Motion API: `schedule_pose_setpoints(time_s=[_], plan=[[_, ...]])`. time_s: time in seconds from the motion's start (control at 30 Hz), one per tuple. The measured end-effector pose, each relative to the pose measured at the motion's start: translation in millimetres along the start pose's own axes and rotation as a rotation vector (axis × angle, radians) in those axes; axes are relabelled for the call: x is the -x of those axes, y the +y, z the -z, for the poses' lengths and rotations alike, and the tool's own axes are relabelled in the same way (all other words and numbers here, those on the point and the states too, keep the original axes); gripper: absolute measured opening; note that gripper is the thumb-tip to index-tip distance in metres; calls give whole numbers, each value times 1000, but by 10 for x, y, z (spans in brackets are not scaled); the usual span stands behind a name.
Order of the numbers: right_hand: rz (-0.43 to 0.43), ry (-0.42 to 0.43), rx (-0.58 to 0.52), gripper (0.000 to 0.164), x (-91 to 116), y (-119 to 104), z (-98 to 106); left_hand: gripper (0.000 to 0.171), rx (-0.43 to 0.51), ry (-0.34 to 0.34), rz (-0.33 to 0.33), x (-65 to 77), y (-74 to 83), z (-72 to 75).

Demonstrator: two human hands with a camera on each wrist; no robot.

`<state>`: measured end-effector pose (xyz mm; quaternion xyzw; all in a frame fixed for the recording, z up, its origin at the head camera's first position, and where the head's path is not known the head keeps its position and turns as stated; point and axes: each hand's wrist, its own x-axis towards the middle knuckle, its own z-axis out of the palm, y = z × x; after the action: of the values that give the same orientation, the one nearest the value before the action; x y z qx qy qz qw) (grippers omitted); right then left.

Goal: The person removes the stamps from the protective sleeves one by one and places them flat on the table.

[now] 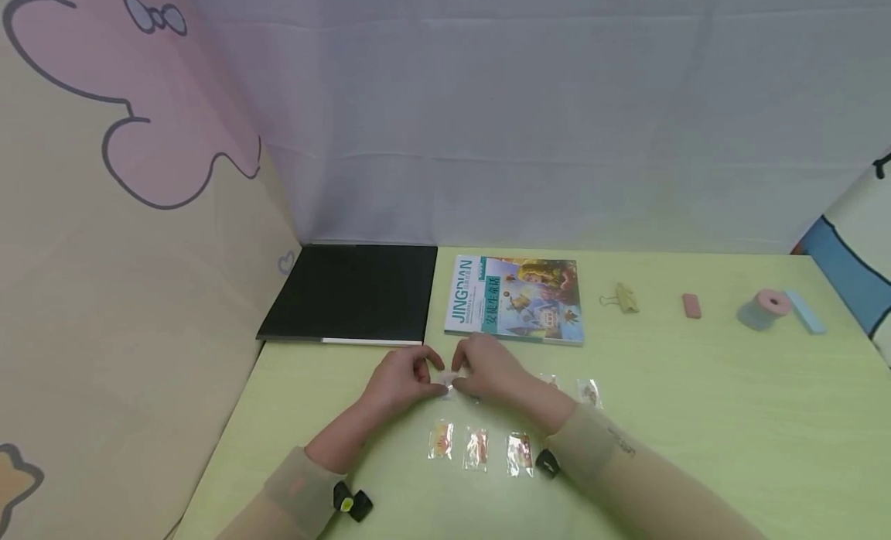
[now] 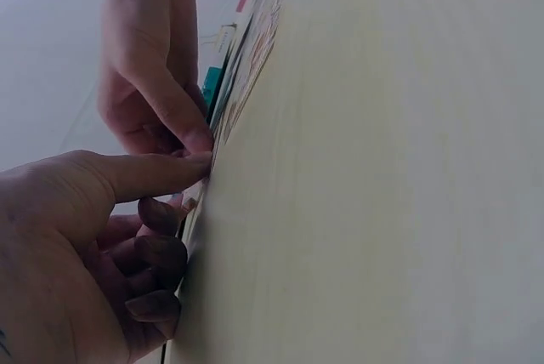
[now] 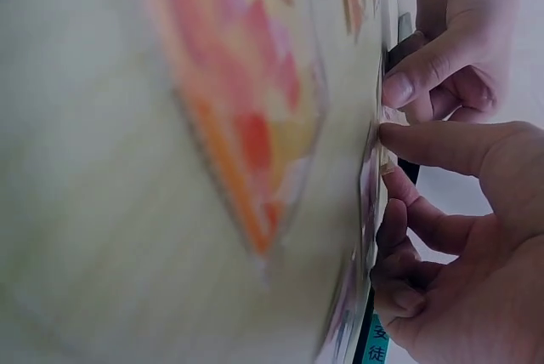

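A small clear plastic packet [image 1: 448, 381] lies between both hands, flat at the tabletop just in front of the books. My left hand [image 1: 402, 376] holds its left side, thumb and forefinger at the edge. From the other side, my right hand [image 1: 490, 367] pinches it the same way. Seen in the right wrist view, the thumbs of the left hand [image 3: 467, 49] and right hand [image 3: 476, 202] are close together at the packet, which the fingers partly hide. Nearer the body lie three printed packets: an orange one [image 1: 441, 439], a middle one [image 1: 476, 449] and a right one [image 1: 520, 454].
A black folder [image 1: 355, 292] and a picture book [image 1: 515, 299] lie at the back. Further right are a yellow clip [image 1: 625, 298], a pink eraser [image 1: 691, 305], a pink-ended spool [image 1: 763, 309] and a light blue bar [image 1: 805, 312]. Another packet [image 1: 589, 393] lies beyond the right forearm.
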<state>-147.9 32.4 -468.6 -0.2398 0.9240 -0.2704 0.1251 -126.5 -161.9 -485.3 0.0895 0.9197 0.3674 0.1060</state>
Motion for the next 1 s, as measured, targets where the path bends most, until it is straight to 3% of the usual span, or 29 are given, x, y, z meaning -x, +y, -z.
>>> schedule_pose_setpoints(time_s=[0.2, 0.4, 0.63, 0.83, 1.0], plan=[[24, -2, 32, 13, 15, -25, -3, 26, -13, -5, -23, -5, 17, -7], [65, 9, -117, 13, 63, -10, 25, 31, 32, 21, -51, 13, -7, -23], [13, 63, -357, 14, 240, 43, 130, 24, 223, 46, -110, 60, 19, -23], [26, 74, -548, 13, 385, 83, 215, 18, 482, -56, -79, 107, 132, -1], [33, 8, -714, 22, 460, 158, 244, 16, 551, -102, -51, 172, 313, 74]])
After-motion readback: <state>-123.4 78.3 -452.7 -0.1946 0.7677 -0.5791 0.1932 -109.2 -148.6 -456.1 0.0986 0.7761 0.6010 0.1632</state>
